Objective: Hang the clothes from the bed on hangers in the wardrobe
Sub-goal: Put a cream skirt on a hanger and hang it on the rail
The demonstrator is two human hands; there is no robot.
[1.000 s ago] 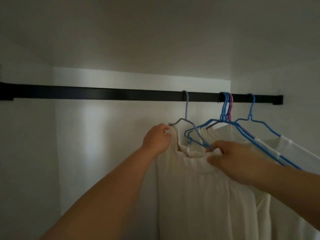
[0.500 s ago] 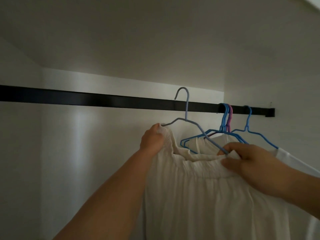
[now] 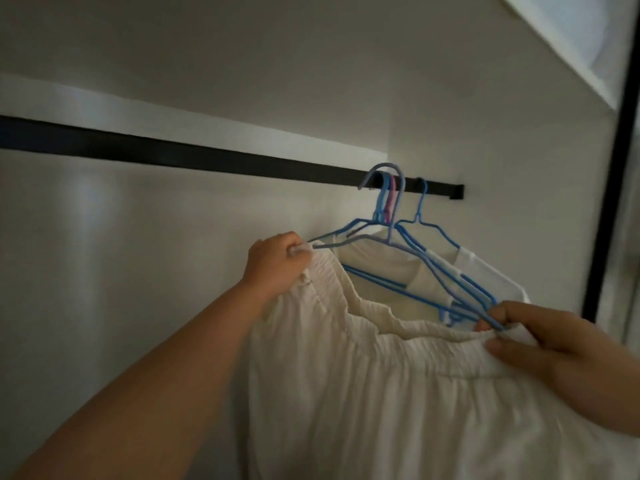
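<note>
A cream pleated garment point(image 3: 398, 393) with an elastic waistband hangs spread on a pale lilac wire hanger point(image 3: 398, 202). That hanger's hook sits level with the black wardrobe rail point(image 3: 207, 159), right in front of the hooks hanging there. My left hand point(image 3: 277, 263) grips the waistband and the hanger's left tip. At the hanger's right end, my right hand point(image 3: 540, 344) pinches the waistband and the wire. I cannot tell whether the lilac hook rests on the rail.
Several blue hangers point(image 3: 420, 220) and a pink one hang bunched at the rail's right end, carrying white clothes point(image 3: 485, 271). The wardrobe's right wall is close beside them and a dark door frame point(image 3: 609, 202) stands further right. The rail's left part is bare.
Both hands have carried the garment and lilac hanger to the right, from mid-rail up against the bunched hangers. The view has swung left and tilted.
</note>
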